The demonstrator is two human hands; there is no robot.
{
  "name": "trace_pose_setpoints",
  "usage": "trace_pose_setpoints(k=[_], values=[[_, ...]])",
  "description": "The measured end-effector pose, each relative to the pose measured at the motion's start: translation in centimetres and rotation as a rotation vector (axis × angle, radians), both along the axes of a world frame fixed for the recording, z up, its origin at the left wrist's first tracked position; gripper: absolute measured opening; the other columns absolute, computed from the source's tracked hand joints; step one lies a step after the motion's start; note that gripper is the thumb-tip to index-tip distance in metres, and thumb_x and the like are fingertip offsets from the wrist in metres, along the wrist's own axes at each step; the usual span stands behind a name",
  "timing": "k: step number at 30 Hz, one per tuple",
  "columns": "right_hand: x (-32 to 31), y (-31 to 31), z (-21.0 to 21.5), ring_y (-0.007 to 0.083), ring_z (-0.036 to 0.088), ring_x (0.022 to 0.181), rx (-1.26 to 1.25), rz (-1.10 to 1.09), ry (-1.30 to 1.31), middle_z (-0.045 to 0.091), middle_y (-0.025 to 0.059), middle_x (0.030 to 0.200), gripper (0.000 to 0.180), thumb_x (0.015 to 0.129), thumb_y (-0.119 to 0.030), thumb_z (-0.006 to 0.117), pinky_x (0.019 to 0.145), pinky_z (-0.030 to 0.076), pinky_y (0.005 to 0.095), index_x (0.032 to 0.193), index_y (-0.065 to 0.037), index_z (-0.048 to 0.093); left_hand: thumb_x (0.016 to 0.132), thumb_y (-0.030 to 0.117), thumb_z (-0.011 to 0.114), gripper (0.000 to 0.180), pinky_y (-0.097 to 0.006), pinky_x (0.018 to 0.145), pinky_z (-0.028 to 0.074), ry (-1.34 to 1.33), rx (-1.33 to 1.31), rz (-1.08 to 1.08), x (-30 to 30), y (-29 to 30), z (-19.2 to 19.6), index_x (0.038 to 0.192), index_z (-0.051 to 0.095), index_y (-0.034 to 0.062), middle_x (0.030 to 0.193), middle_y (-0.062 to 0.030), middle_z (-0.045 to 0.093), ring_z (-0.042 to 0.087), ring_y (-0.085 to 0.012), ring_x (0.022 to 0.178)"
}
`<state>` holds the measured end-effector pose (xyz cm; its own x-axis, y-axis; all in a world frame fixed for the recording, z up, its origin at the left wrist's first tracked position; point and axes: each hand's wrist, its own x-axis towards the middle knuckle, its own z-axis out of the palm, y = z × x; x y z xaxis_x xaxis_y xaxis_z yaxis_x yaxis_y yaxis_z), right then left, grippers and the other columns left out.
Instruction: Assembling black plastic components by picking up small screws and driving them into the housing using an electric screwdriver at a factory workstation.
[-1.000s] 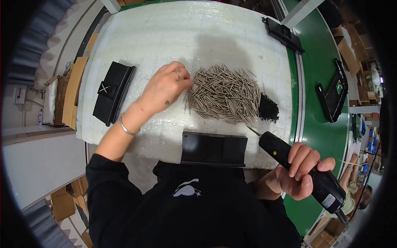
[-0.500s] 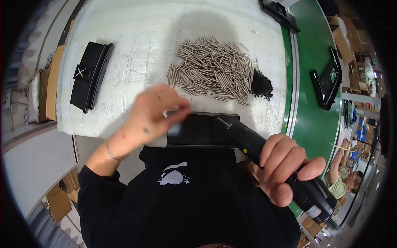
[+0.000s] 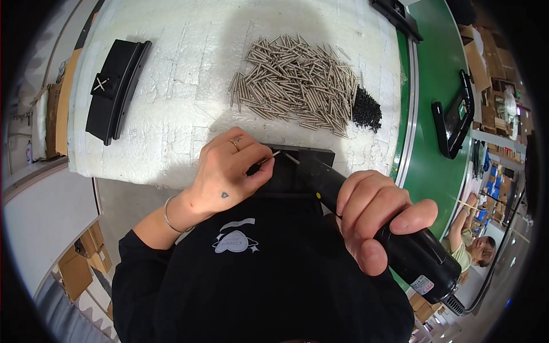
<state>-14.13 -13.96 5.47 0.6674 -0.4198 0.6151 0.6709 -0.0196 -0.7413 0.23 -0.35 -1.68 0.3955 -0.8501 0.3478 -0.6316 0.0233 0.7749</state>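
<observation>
My right hand point(image 3: 386, 220) is wrapped around a black electric screwdriver point(image 3: 420, 260), whose slim metal bit points up and left. Close to that bit tip, my left hand point(image 3: 231, 168) is closed in a pinch on a slim metal pin point(image 3: 276, 154); only its end shows. Under both hands lies a flat black plastic piece point(image 3: 317, 153) at the near edge of the work surface, partly covered by the left hand and the screwdriver. Beyond them is a heap of silvery metal pins point(image 3: 297, 83), with a small pile of tiny black screw-like bits point(image 3: 366, 108) at its right.
A long black part point(image 3: 119, 91) with two crossed pins on it lies at left on the white foam-like surface point(image 3: 177, 86). Another black part point(image 3: 397, 20) is at the far right. A black frame point(image 3: 456, 117) rests on the green table point(image 3: 426, 68). Another person point(image 3: 472, 246) is at right.
My left hand has moved right and a little down, its fingertips now close to the bit. The screwdriver has shifted slightly left and up.
</observation>
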Motion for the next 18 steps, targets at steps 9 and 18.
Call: trace_pose_setpoints(k=[9, 18], values=[[0.3, -0.1, -0.6, 0.0182, 0.051, 0.049, 0.016, 0.034, 0.042, 0.054, 0.005, 0.063, 0.036, 0.072, 0.005, 0.064, 0.049, 0.045, 0.0335, 0.097, -0.008, 0.04, 0.064, -0.003, 0.072, 0.016, -0.031, 0.056, 0.045, 0.002, 0.01, 0.007, 0.1, 0.1, -0.1, 0.074, 0.064, 0.0039, 0.065, -0.0048, 0.058, 0.055, -0.0228, 0.064], [2.0, -0.3, 0.3, 0.0207, 0.053, 0.051, 0.025, 0.094, 0.093, 0.054, 0.0074, 0.063, 0.032, 0.071, 0.006, 0.065, 0.05, 0.045, 0.0356, 0.093, -0.005, 0.045, 0.062, -0.001, 0.073, 0.017, -0.033, 0.06, 0.047, -0.057, -0.013, 0.001, -0.6, 0.5, -0.5, 0.075, 0.064, 0.0053, 0.067, -0.0044, 0.059, 0.058, -0.0239, 0.068]])
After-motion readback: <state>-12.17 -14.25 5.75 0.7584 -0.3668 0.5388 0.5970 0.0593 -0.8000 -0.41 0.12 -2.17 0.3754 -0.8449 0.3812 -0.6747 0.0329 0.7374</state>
